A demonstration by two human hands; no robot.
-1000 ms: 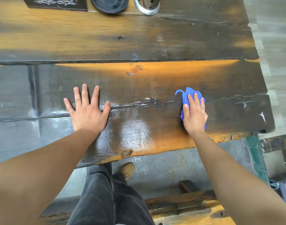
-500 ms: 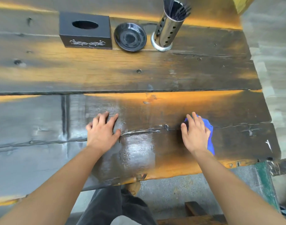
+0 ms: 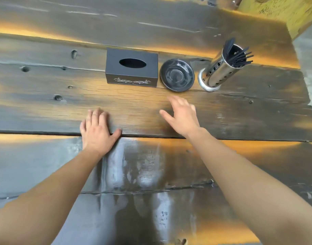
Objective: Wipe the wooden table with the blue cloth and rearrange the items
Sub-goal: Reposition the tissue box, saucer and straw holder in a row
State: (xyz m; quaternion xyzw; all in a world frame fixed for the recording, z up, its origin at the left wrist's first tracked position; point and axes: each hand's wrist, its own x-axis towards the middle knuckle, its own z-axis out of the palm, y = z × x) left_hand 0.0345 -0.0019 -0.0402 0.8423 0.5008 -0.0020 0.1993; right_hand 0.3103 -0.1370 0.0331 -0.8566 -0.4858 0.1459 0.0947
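my right hand (image 3: 182, 117) has let go of the blue cloth, now out of view, fingers spread, reaching toward the round black saucer (image 3: 177, 75); left hand (image 3: 96, 130) flat, fingers together. rearranging starts, i judge.

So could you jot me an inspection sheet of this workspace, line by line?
Surface: dark wooden table, glossy and streaked on the near planks.
Job's things: blue cloth not in view; black tissue box, black dish and metal holder of dark sticks in a row at the far side.
Clutter: nothing seen.
Hands: left hand flat on the wood; right hand open, empty, reaching towards the dish, blurred.
Cables: nothing seen.
Surroundings: yellow wooden post at far right; grey floor beyond the table edge.
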